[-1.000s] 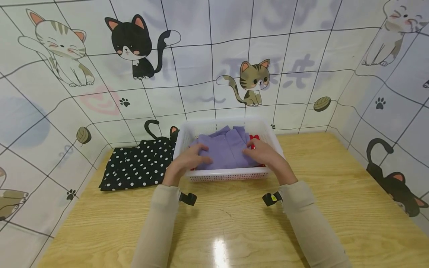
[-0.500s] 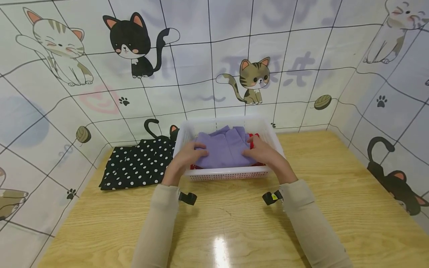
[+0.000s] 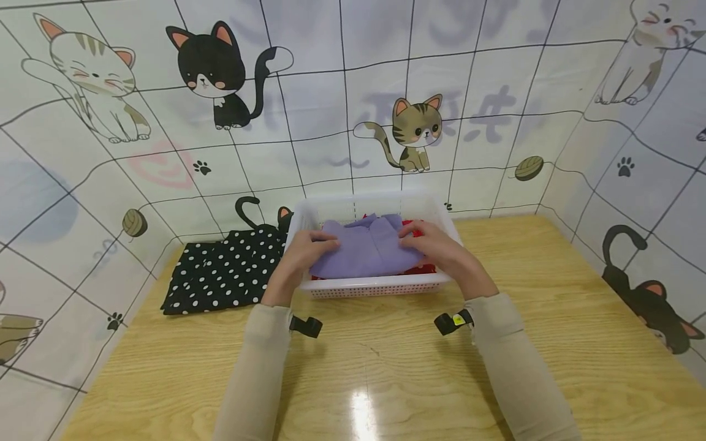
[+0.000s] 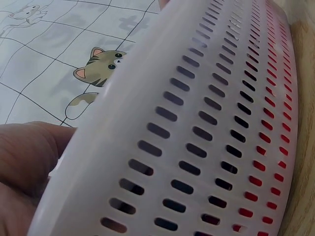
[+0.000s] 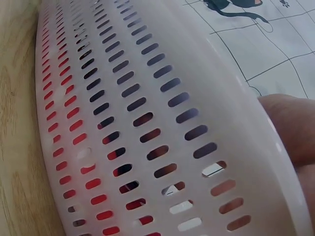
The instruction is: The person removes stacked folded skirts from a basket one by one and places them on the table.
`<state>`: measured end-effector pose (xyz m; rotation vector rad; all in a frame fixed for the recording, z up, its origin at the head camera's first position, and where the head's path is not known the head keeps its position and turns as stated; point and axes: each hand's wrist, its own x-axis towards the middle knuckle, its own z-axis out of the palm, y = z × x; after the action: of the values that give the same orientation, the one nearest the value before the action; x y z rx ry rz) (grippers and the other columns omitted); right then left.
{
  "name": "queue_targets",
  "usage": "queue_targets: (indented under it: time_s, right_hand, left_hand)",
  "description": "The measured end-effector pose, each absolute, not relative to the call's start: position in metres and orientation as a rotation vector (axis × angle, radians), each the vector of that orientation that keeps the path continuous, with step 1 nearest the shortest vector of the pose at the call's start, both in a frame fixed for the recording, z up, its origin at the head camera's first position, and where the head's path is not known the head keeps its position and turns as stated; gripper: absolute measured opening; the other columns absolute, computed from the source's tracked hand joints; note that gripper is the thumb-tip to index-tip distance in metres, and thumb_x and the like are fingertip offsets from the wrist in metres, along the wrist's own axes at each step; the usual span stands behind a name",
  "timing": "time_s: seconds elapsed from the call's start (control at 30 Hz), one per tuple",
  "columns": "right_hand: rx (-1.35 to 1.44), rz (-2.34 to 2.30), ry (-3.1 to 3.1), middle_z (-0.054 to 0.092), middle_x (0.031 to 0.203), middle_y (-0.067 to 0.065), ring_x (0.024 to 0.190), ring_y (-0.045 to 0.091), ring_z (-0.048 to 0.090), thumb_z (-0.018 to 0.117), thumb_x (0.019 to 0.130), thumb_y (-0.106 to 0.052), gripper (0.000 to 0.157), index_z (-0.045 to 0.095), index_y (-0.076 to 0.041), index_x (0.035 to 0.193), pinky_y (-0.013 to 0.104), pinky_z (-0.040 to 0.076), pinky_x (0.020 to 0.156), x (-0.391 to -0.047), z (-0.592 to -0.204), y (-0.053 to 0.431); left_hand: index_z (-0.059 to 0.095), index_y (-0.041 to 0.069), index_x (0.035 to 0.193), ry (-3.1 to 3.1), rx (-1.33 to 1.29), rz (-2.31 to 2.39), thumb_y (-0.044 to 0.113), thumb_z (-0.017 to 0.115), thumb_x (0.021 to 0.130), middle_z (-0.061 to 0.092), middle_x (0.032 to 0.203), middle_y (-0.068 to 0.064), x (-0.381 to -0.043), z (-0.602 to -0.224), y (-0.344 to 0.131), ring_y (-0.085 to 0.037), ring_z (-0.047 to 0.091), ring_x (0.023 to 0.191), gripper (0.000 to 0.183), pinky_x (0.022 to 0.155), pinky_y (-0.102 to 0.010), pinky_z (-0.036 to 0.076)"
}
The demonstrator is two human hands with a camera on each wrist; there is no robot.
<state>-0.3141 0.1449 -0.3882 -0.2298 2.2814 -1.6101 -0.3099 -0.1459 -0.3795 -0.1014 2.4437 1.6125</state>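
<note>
A folded purple garment lies in a white perforated plastic basket, on top of red cloth. My left hand reaches over the basket's left side and grips the garment's left edge. At the opposite edge my right hand holds it, thumb and fingers at the cloth. Both wrist views look at the basket's slotted front wall, which hides most of each hand. Purple, dark and red fabric shows through the slots.
Left of the basket, a folded black cloth with white polka dots lies on the wooden table. A wall covering printed with cats rises close behind the basket and along both sides.
The purple garment's upper edge has dropped slightly and its front left corner has spread leftward. My right hand has shifted slightly. More red cloth shows at the right.
</note>
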Motion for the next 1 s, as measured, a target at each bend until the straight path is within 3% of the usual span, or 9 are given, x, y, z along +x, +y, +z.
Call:
queue_targets:
  time_s: [0.13,0.23,0.3,0.43,0.5,0.6,0.73,0.87,1.0]
  right_hand:
    - [-0.332,-1.485,2.359,0.038,0.157,0.019,0.140,0.037,0.035,0.061,0.101,-0.020,0.036,0.060,-0.002,0.131,0.048,0.036,0.113,-0.3124,-0.3898,0.1445]
    - [-0.382,-1.434,2.366,0.043,0.156,0.022,0.145,0.039,0.034,0.060,0.103,-0.024,0.041,0.062,-0.001,0.136,0.056,0.034,0.119,-0.3118,-0.3903,0.1440]
    - [-0.362,-1.429,2.358,0.046,0.155,0.021,0.146,0.038,0.036,0.058,0.104,-0.026,0.043,0.063,0.000,0.137,0.055,0.034,0.120,-0.3123,-0.3901,0.1431]
    - [-0.238,-1.456,2.370,0.058,0.131,0.012,0.124,0.028,0.050,0.059,0.102,-0.028,0.038,0.072,-0.001,0.124,0.037,0.046,0.099,-0.3139,-0.3885,0.1413]
    - [-0.197,-1.483,2.380,0.056,0.121,0.009,0.114,0.023,0.049,0.060,0.102,-0.027,0.034,0.075,-0.002,0.119,0.030,0.043,0.087,-0.3134,-0.3876,0.1411]
    - [-0.206,-1.538,2.386,0.060,0.131,0.013,0.121,0.024,0.050,0.058,0.102,-0.023,0.034,0.074,-0.001,0.124,0.029,0.042,0.090,-0.3128,-0.3874,0.1419]
    - [-0.222,-1.632,2.336,0.053,0.144,0.018,0.128,0.028,0.047,0.062,0.102,-0.022,0.037,0.069,0.004,0.127,0.031,0.042,0.099,-0.3138,-0.3885,0.1418]
    - [-0.208,-1.708,2.241,0.049,0.136,0.015,0.114,0.025,0.050,0.065,0.100,-0.019,0.035,0.062,0.006,0.123,0.027,0.048,0.090,-0.3146,-0.3891,0.1421]
    - [-0.206,-1.668,2.166,0.046,0.144,0.016,0.107,0.024,0.052,0.061,0.101,-0.017,0.035,0.062,0.004,0.128,0.024,0.053,0.078,-0.3137,-0.3882,0.1438]
  left_hand:
    - [0.074,0.006,0.123,2.440,-0.114,1.638,0.021,0.073,0.093,0.051,0.153,-0.014,-0.3103,-0.3795,-0.1449,-0.029,0.046,0.143,0.033,0.119,-0.051,0.040]
    - [0.075,0.005,0.121,2.442,-0.101,1.660,0.019,0.074,0.093,0.052,0.152,-0.015,-0.3103,-0.3797,-0.1442,-0.030,0.046,0.143,0.031,0.119,-0.052,0.040]
    - [0.075,0.004,0.119,2.442,-0.098,1.674,0.018,0.074,0.092,0.051,0.152,-0.015,-0.3102,-0.3798,-0.1438,-0.030,0.046,0.143,0.030,0.120,-0.052,0.038]
    - [0.076,0.005,0.119,2.463,-0.090,1.682,0.018,0.074,0.092,0.049,0.154,-0.014,-0.3101,-0.3801,-0.1435,-0.029,0.043,0.144,0.030,0.122,-0.052,0.036]
    - [0.076,0.005,0.120,2.470,-0.084,1.701,0.017,0.074,0.092,0.048,0.155,-0.014,-0.3104,-0.3806,-0.1435,-0.028,0.043,0.144,0.030,0.122,-0.051,0.036]
    - [0.076,0.006,0.121,2.454,-0.086,1.756,0.016,0.074,0.092,0.049,0.154,-0.012,-0.3112,-0.3813,-0.1438,-0.028,0.045,0.142,0.030,0.120,-0.048,0.039]
    - [0.072,0.006,0.126,2.413,-0.087,1.802,0.015,0.075,0.091,0.047,0.155,-0.011,-0.3126,-0.3825,-0.1436,-0.028,0.043,0.142,0.036,0.122,-0.047,0.037]
    - [0.064,0.006,0.134,2.392,-0.042,1.742,0.013,0.074,0.090,0.041,0.157,-0.012,-0.3133,-0.3839,-0.1438,-0.029,0.038,0.143,0.045,0.123,-0.047,0.032]
    - [0.062,0.007,0.138,2.349,0.006,1.665,0.013,0.069,0.093,0.045,0.155,-0.012,-0.3129,-0.3845,-0.1452,-0.028,0.045,0.134,0.045,0.116,-0.044,0.039]
